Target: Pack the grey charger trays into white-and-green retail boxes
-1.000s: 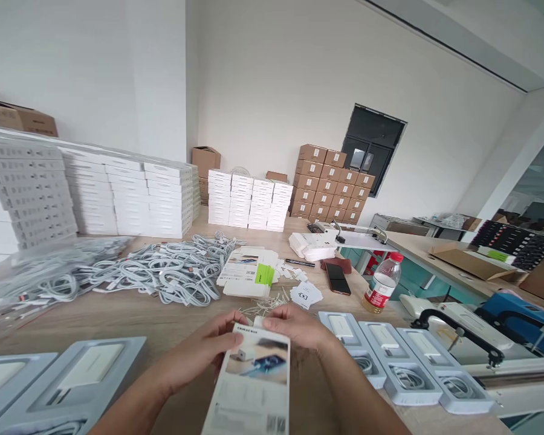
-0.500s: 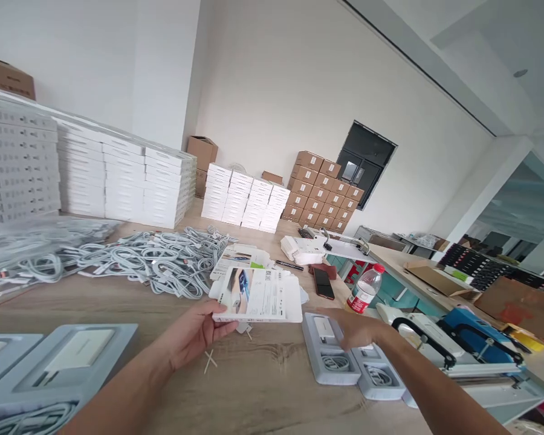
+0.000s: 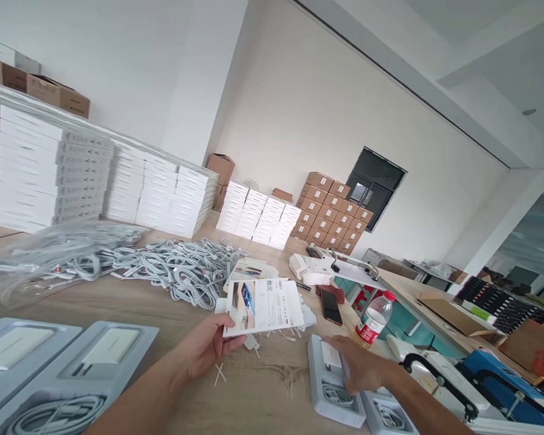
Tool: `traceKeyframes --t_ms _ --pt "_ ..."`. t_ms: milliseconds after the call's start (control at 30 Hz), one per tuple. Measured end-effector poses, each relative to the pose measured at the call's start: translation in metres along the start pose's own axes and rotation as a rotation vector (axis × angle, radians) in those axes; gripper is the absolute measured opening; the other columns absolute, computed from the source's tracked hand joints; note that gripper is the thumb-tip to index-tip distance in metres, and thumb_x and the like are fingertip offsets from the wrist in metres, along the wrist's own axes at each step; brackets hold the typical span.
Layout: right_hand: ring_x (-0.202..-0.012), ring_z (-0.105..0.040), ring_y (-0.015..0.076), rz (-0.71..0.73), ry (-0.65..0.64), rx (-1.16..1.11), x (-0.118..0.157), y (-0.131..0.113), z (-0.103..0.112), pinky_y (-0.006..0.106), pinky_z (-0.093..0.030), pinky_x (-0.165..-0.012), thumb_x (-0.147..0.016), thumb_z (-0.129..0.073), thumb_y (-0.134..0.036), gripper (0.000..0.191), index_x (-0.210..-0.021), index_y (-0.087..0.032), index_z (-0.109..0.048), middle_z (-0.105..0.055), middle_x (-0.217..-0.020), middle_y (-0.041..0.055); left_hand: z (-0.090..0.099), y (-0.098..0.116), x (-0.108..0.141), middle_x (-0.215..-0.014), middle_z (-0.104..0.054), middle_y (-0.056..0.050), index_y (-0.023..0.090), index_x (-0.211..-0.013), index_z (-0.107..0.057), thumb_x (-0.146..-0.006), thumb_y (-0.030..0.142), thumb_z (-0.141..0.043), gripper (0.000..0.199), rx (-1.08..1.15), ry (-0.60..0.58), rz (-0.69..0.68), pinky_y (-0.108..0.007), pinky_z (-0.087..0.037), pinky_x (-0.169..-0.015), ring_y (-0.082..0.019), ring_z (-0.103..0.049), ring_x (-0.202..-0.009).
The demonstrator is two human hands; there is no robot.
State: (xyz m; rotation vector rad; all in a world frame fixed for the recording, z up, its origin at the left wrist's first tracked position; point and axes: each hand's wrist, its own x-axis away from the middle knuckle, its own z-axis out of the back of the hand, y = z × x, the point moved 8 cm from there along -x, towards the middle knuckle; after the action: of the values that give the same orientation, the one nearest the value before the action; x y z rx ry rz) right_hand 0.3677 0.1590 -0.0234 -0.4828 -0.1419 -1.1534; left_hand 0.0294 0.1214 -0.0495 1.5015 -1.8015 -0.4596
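While the left hand [image 3: 214, 344] pinches the printed carton [image 3: 267, 306] by one corner at centre, apparently leaving its far end free, the right hand [image 3: 360, 364] touches a charger-and-cable tray [image 3: 338, 415], lower right, its grip's closure unclear.

L hand [image 3: 208, 347] grips printed white box [image 3: 272, 305] at near-left corner; R hand [image 3: 365, 365] over gray tray [image 3: 340, 414] w/ coiled cable [image 3: 336, 394], near right. Cable pile [image 3: 181, 269] far left.
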Motion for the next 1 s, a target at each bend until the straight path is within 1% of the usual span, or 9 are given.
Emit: traceKeyframes --t_ms 133,267,367,433,533,667,767,933,1000 --pt "-0.142 -0.032 0.0348 0.059 0.129 -0.153 0.018 -0.022 0.027 0.047 -0.024 -0.117 -0.053 -0.071 -0.015 0.103 -0.149 -0.022 -0.036 -0.037 -0.153 0.0136 0.004 -0.001 -0.001 -0.089 -0.077 -0.012 0.009 -0.101 -0.062 -0.072 -0.002 -0.056 0.033 0.006 0.017 -0.011 -0.028 -0.063 -0.063 -0.016 -0.071 -0.066" --pt "-0.133 -0.046 0.0298 0.122 0.343 -0.378 0.026 -0.048 0.071 0.043 -0.036 -0.111 -0.064 -0.066 -0.023 0.089 -0.148 -0.024 -0.037 -0.044 -0.15 0.0104 0.005 0.002 0.002 -0.091 -0.078 -0.011 0.01 -0.104 -0.062 -0.071 -0.002 -0.058 0.036 0.009 0.0 -0.034 -0.028 -0.062 -0.065 -0.018 -0.073 -0.072" --pt "-0.132 -0.047 0.0304 0.051 0.564 -0.319 0.018 -0.058 0.101 0.044 -0.035 -0.111 -0.068 -0.064 -0.031 0.083 -0.146 -0.021 -0.04 -0.048 -0.146 0.011 0.002 0.0 0.004 -0.094 -0.078 -0.012 0.011 -0.107 -0.062 -0.07 -0.002 -0.061 0.039 -0.006 -0.047 -0.029 -0.027 -0.061 -0.066 -0.019 -0.073 -0.075" --pt "-0.13 -0.049 0.0313 -0.034 0.645 -0.239 0.005 -0.062 0.11 0.044 -0.036 -0.109 -0.069 -0.063 -0.035 0.08 -0.145 -0.018 -0.042 -0.052 -0.142 0.0123 0.0 -0.003 0.005 -0.095 -0.078 -0.013 0.01 -0.107 -0.062 -0.07 -0.001 -0.063 0.039 -0.015 -0.074 -0.012 -0.028 -0.061 -0.068 -0.02 -0.074 -0.077" --pt "-0.124 -0.054 0.0313 -0.105 0.68 -0.112 -0.015 -0.075 0.111 0.042 -0.04 -0.105 -0.07 -0.061 -0.038 0.079 -0.143 -0.015 -0.044 -0.058 -0.134 0.0149 -0.001 -0.005 0.006 -0.097 -0.078 -0.014 0.009 -0.107 -0.063 -0.07 0.0 -0.067 0.038 -0.018 -0.095 -0.007 -0.029 -0.06 -0.072 -0.022 -0.074 -0.082" --pt "-0.128 -0.049 0.0371 -0.141 0.774 0.027 -0.027 -0.098 0.112 0.045 -0.041 -0.103 -0.069 -0.063 -0.041 0.08 -0.143 -0.013 -0.046 -0.058 -0.132 0.0194 -0.001 -0.005 0.007 -0.099 -0.078 -0.013 0.011 -0.105 -0.065 -0.068 0.002 -0.071 0.039 -0.024 -0.106 -0.019 -0.03 -0.06 -0.073 -0.025 -0.074 -0.091" --pt "-0.127 -0.049 0.0401 -0.091 0.82 -0.003 -0.034 -0.111 0.111 0.049 -0.04 -0.104 -0.068 -0.067 -0.046 0.081 -0.141 -0.017 -0.049 -0.06 -0.132 0.0182 -0.001 -0.006 0.005 -0.103 -0.078 -0.014 0.011 -0.105 -0.067 -0.069 0.003 -0.074 0.037 -0.008 -0.122 -0.033 -0.031 -0.06 -0.078 -0.028 -0.072 -0.101" --pt "-0.131 -0.05 0.0301 0.337 0.773 -0.553 -0.057 -0.135 0.083 0.046 -0.038 -0.109 -0.08 -0.056 -0.062 0.074 -0.142 -0.023 -0.047 -0.059 -0.137 0.0114 -0.002 -0.001 0.001 -0.108 -0.077 -0.011 0.018 -0.12 -0.064 -0.066 0.002 -0.078 0.058 0.075 -0.124 -0.128 -0.034 -0.059 -0.088 -0.029 -0.07 -0.108" --pt "-0.134 -0.047 0.028 0.4 0.802 -0.825 -0.065 -0.138 0.063 0.044 -0.037 -0.111 -0.08 -0.06 -0.062 0.079 -0.147 -0.024 -0.039 -0.05 -0.146 0.0104 -0.005 0.001 0.002 -0.109 -0.077 -0.01 0.019 -0.122 -0.063 -0.066 0.003 -0.08 0.061 0.085 -0.135 -0.172 -0.036 -0.058 -0.09 -0.029 -0.068 -0.111"
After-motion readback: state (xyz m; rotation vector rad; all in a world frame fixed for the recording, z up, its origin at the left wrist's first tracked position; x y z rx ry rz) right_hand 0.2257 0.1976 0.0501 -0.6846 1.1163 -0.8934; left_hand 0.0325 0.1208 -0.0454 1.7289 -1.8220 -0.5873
